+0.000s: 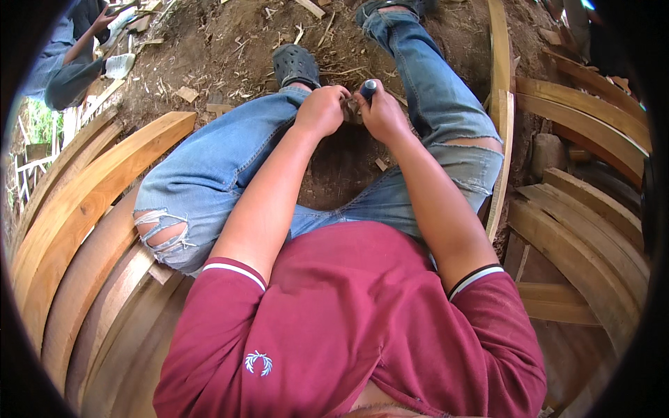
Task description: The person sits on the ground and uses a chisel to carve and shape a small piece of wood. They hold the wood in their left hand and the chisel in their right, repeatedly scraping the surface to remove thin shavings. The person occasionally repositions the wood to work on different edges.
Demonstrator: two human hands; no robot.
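My left hand (320,109) is closed around a small brown piece of wood (351,109) held out between my knees. My right hand (382,111) grips a tool with a dark blue handle (368,88) whose end pokes up above the fist. The working end of the tool is hidden between the two hands, which touch each other over the wood. I sit in torn blue jeans (209,174) and a maroon shirt, with a black clog (295,65) on my left foot.
Curved wooden planks (83,209) are stacked on my left, and more curved planks (592,209) lie on my right. A thin upright strip (500,104) stands by my right leg. Wood chips litter the dirt ground (223,42). Another person (70,63) sits at upper left.
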